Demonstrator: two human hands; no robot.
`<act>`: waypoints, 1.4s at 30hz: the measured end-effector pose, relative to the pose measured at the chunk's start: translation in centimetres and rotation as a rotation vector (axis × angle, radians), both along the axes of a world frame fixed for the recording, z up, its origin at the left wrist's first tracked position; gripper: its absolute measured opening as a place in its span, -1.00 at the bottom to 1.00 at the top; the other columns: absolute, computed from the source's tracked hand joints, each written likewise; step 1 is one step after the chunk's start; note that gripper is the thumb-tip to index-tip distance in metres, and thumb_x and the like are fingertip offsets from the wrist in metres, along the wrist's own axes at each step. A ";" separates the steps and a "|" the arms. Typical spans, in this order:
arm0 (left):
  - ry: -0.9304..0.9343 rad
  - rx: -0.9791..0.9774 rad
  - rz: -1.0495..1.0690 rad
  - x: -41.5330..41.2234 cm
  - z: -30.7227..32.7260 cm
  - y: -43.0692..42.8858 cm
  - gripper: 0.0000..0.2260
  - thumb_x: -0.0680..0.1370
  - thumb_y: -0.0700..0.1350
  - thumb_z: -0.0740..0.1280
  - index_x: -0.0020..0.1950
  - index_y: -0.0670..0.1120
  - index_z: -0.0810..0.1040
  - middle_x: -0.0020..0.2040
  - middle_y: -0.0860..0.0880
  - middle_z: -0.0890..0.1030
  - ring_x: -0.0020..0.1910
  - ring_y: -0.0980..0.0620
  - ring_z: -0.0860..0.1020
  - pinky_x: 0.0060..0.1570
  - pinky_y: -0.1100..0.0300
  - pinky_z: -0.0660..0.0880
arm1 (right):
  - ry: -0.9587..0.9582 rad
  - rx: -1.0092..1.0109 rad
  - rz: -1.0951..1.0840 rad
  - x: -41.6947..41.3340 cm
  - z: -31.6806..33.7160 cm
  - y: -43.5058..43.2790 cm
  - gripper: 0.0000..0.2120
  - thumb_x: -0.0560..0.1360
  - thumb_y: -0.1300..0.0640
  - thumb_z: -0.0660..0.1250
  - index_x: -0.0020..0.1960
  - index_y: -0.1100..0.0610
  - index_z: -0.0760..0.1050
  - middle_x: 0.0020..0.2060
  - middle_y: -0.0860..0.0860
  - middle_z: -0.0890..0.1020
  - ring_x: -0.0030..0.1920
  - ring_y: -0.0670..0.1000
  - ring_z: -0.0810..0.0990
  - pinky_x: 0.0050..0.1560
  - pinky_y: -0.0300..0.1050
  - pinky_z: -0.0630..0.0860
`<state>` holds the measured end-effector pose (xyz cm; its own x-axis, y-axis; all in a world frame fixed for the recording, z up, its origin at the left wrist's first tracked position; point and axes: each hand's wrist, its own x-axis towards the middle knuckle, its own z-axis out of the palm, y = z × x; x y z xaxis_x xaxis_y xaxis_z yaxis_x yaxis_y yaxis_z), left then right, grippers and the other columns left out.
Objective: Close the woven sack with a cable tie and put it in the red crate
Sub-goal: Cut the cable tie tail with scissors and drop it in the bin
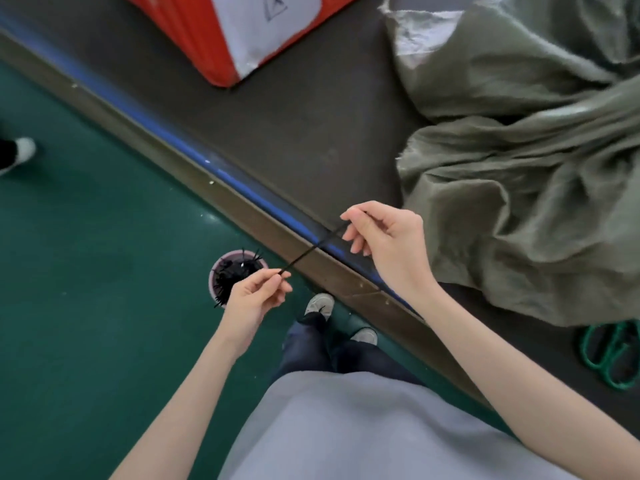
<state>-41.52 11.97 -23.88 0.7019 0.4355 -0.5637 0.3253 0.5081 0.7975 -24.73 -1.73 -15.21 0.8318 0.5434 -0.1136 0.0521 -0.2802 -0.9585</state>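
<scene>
A thin black cable tie [313, 250] stretches between my two hands over the table's front edge. My left hand [256, 299] pinches its lower end, just above the floor side. My right hand [384, 244] pinches the upper end between thumb and fingertips. The grey-green woven sack [526, 174] lies crumpled and open on the dark table at the right, apart from both hands. The red crate [194, 32] with a white sheet on its side stands at the table's far end, partly cut off by the frame.
A round pot [232, 275] full of black cable ties stands on the green floor by my left hand. Green-handled scissors [613, 355] lie on the table at the right edge. The table [294, 126] has a blue-edged rim. Another person's shoe [17, 154] shows at far left.
</scene>
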 end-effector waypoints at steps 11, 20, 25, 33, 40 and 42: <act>0.095 -0.157 0.648 -11.0 -3.4 3.3 -0.84 0.64 -0.20 0.14 -0.09 -0.05 0.45 -0.06 0.07 0.72 -0.15 0.16 0.64 -0.02 0.24 0.45 | -0.032 -0.241 0.510 -4.0 -4.6 9.9 -0.85 0.50 0.25 0.33 -0.22 0.24 0.61 -0.44 0.03 0.62 -0.48 0.03 0.55 -0.36 -0.33 0.46; 0.282 0.034 0.786 -13.8 -6.1 5.7 -0.90 0.58 -0.21 0.28 -0.08 -0.08 0.57 -0.21 0.04 0.71 -0.19 0.12 0.65 -0.11 0.32 0.54 | -0.195 -0.403 0.588 -4.9 -6.8 13.0 -0.84 0.54 0.11 0.27 0.04 0.15 0.57 -0.17 0.08 0.69 -0.20 0.11 0.64 -0.06 0.06 0.57; 0.388 0.140 0.827 -13.9 -7.8 7.5 -0.90 0.57 -0.23 0.29 -0.09 -0.10 0.57 -0.15 -0.07 0.66 -0.19 0.08 0.63 -0.11 0.30 0.54 | -0.234 -0.470 0.631 -4.3 -6.6 13.6 -0.83 0.56 0.18 0.22 0.08 0.16 0.54 -0.13 0.05 0.65 -0.16 0.10 0.61 -0.06 0.12 0.56; 0.542 0.267 0.673 -12.1 -10.0 10.2 -0.89 0.47 -0.25 0.33 -0.15 -0.06 0.61 -0.22 -0.03 0.67 -0.11 -0.06 0.66 0.16 0.05 0.53 | -0.208 -0.511 0.684 -3.5 -6.4 13.5 -0.84 0.55 0.19 0.20 0.04 0.14 0.54 -0.19 0.05 0.65 -0.21 0.12 0.60 -0.10 0.12 0.56; 0.647 0.380 0.483 -8.4 -11.2 11.2 -0.89 0.47 -0.27 0.30 -0.10 -0.13 0.61 -0.18 -0.12 0.68 -0.19 -0.05 0.65 0.04 0.15 0.54 | -0.169 -0.519 0.678 -2.7 -6.7 12.6 -0.85 0.54 0.19 0.22 0.01 0.11 0.55 -0.23 0.09 0.67 -0.20 0.15 0.61 -0.09 0.15 0.56; 0.651 0.381 0.465 -7.2 -11.5 11.5 -0.86 0.49 -0.31 0.27 -0.06 -0.21 0.61 -0.13 -0.18 0.68 -0.27 0.01 0.61 -0.11 0.26 0.49 | -0.163 -0.517 0.668 -2.3 -6.7 12.4 -0.86 0.53 0.20 0.22 0.00 0.12 0.55 -0.24 0.09 0.67 -0.20 0.16 0.61 -0.08 0.14 0.55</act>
<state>-48.75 23.44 -35.39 -0.0028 0.8367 -0.5476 0.6004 0.4394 0.6682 -27.06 10.68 -21.91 0.3832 0.8380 -0.3884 0.4879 -0.5408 -0.6852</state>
